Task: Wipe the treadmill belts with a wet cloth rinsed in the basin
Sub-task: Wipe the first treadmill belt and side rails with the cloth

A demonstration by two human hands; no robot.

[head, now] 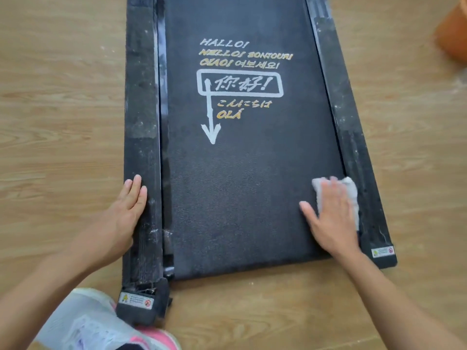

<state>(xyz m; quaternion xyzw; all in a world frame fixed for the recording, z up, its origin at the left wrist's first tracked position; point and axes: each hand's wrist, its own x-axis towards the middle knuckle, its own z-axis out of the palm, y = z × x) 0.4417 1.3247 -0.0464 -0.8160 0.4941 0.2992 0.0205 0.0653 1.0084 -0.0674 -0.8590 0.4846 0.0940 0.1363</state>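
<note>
The cloth point(353, 195) is small, pale and soft. It looks light and floppy, so it will likely bunch up if it is pushed from one corner. A flat palm on top, like now, is a good way to hold it. If it is wet, it should slide easily on the belt point(240, 185), which looks rough and grippy.

The cloth lies on the near right part of the belt, just beside the right rail point(353, 127). The right hand point(331, 221) lies flat on it with straight fingers, pressing down and not squeezing. The left hand point(127, 210) is flat too. It rests on the near end of the left rail point(141, 109) and holds nothing.

The treadmill looks big and heavy, so it should stay put on the wood floor point(63, 97).

I count one belt, one cloth, two hands, two rails and two little stickers, one at each near corner. An orange tub point(454, 34) peeks in at the far right. It may be the basin, but I cannot tell.
</note>
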